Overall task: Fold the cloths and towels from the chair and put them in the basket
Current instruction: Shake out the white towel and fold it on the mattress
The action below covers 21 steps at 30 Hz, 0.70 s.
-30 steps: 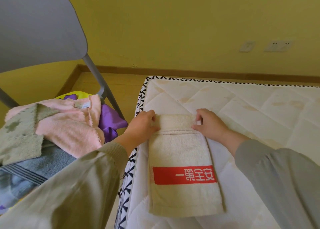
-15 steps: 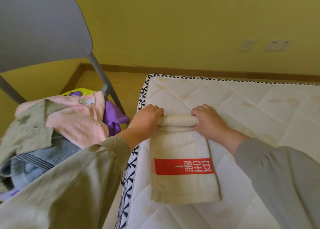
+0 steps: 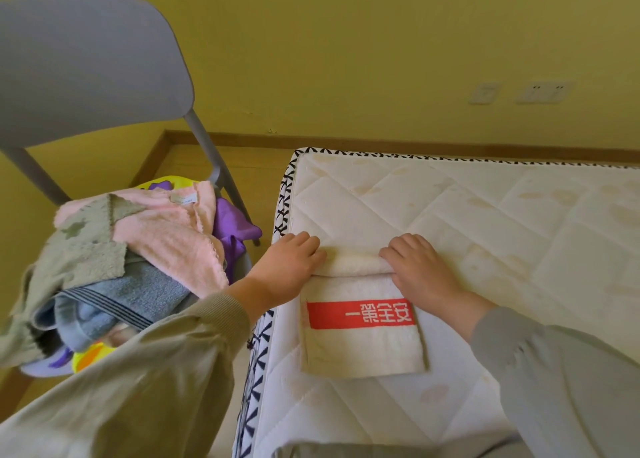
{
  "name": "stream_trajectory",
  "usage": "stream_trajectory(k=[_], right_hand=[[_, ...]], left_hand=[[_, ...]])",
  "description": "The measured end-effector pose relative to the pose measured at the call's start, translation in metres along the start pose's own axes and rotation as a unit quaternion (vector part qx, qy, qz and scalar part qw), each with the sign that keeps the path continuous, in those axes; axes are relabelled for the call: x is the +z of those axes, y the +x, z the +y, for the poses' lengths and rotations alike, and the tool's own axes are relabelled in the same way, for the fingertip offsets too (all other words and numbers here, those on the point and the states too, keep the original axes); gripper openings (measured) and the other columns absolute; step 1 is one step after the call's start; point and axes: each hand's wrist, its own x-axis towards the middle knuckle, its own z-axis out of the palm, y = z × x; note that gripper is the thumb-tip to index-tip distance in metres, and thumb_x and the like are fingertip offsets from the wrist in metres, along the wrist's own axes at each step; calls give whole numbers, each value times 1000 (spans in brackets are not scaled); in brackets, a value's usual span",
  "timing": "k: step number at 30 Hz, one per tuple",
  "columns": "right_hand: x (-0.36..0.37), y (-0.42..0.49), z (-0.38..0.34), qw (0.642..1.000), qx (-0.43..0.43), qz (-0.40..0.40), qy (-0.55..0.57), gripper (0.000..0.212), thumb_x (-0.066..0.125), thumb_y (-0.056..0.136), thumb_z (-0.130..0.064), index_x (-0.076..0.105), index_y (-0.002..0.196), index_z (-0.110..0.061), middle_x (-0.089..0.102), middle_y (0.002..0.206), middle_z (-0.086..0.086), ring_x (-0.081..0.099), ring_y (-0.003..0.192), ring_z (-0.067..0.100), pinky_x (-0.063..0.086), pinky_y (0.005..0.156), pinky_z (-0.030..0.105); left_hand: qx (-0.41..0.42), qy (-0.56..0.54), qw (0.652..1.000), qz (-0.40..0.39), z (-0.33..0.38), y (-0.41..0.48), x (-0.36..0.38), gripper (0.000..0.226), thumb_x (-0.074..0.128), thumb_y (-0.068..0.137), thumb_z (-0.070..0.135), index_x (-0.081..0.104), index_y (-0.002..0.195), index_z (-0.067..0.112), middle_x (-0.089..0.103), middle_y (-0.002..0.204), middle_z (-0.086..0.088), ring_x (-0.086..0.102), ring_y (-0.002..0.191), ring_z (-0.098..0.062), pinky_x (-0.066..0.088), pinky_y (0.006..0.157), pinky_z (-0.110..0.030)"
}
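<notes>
**Clerk:** Item one?
**Keeper:** One white towel [image 3: 363, 340], lower centre of the frame. It lies flat on the quilted mattress [image 3: 485, 222] and has a red band with white characters across it. The far end is rolled into a tube.

**Clerk:** Hands?
**Keeper:** Two. The left hand [image 3: 287, 267] is at the left end of the roll, fingers curled over it. The right hand [image 3: 419, 267] is at the right end, fingers curled onto it the same way. Both grip the towel.

**Clerk:** Stock on the left?
**Keeper:** One grey chair [image 3: 86, 70], upper left, with a heap on its seat at centre left. A pink towel [image 3: 166, 236] is on top. A green cloth [image 3: 79, 250] overlaps its left side, and a blue-grey striped towel [image 3: 131, 295] lies beneath both. A purple cloth [image 3: 232, 225] hangs at the heap's right edge, near the mattress border.

**Clerk:** Fixtures?
**Keeper:** Two wall plates [image 3: 543, 91], upper right, on the yellow wall [image 3: 346, 42].
</notes>
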Motion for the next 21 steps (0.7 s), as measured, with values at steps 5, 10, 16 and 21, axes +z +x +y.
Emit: stream_trajectory(k=[5, 10, 16, 21], right_hand=[[2, -6, -6, 1000, 1, 5, -20, 40, 75, 55, 3, 68, 92, -11, 57, 80, 2, 55, 76, 24, 47, 76, 34], [5, -11, -18, 998, 47, -24, 22, 41, 81, 51, -3, 74, 91, -10, 61, 79, 2, 61, 76, 26, 53, 75, 35], [7, -19, -19, 992, 79, -17, 100, 19, 69, 80, -17, 74, 98, -9, 59, 81, 1, 56, 81, 25, 48, 81, 39], [5, -9, -17, 984, 111, -61, 122, 21, 64, 87, -27, 75, 94, -10, 56, 81, 1, 50, 83, 23, 45, 82, 38]], left_hand=[[15, 67, 998, -3, 14, -8, -1, 26, 65, 42, -5, 56, 58, 13, 52, 65, -4, 50, 56, -21, 42, 50, -27], [-46, -4, 999, -1, 34, -16, 8, 19, 69, 44, 3, 60, 58, 12, 55, 67, -3, 52, 59, -22, 45, 53, -27], [-159, -179, 971, 16, 29, -13, 16, 22, 67, 85, 19, 73, 69, 5, 64, 100, -12, 57, 97, -30, 48, 79, -35], [-175, -197, 964, -41, 20, -10, 21, 31, 60, 89, 39, 76, 96, 13, 49, 137, -3, 38, 128, -21, 35, 99, -29]])
